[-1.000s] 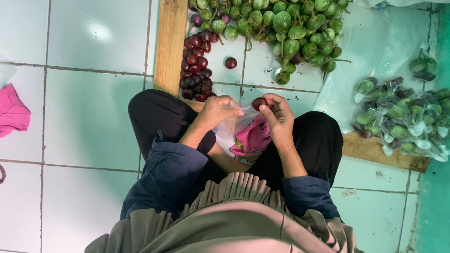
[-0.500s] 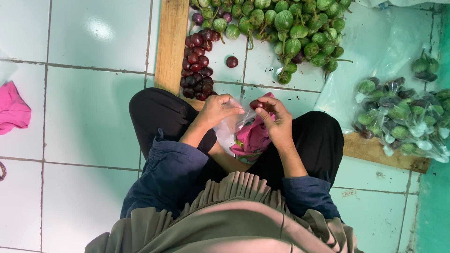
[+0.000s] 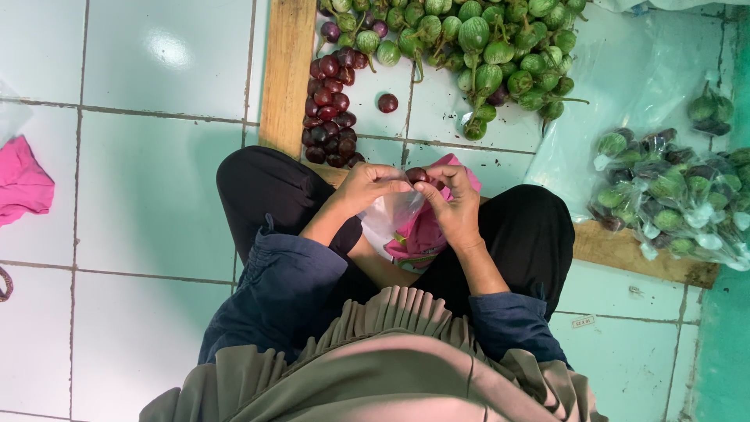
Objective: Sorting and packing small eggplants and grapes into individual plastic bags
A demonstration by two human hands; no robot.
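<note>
I sit on a tiled floor with my legs folded. My left hand (image 3: 373, 187) and my right hand (image 3: 451, 205) meet above my lap, both pinching the mouth of a small clear plastic bag (image 3: 394, 221). A dark purple round eggplant (image 3: 416, 175) sits between my fingertips at the bag's opening. A pink cloth (image 3: 426, 230) lies in my lap behind the bag. Just beyond my hands lies a heap of dark purple eggplants (image 3: 330, 109), with one loose purple eggplant (image 3: 387, 102) beside it.
A pile of green round eggplants (image 3: 484, 47) lies at the top. Several clear bags packed with eggplants (image 3: 672, 195) sit at the right on plastic sheeting. A wooden plank (image 3: 285, 70) runs up the floor; another wooden plank (image 3: 641, 254) lies right. A second pink cloth (image 3: 23, 180) lies far left.
My hands have drawn closer together at the bag's mouth, and the purple eggplant now sits between both sets of fingertips. The heaps on the floor are unchanged.
</note>
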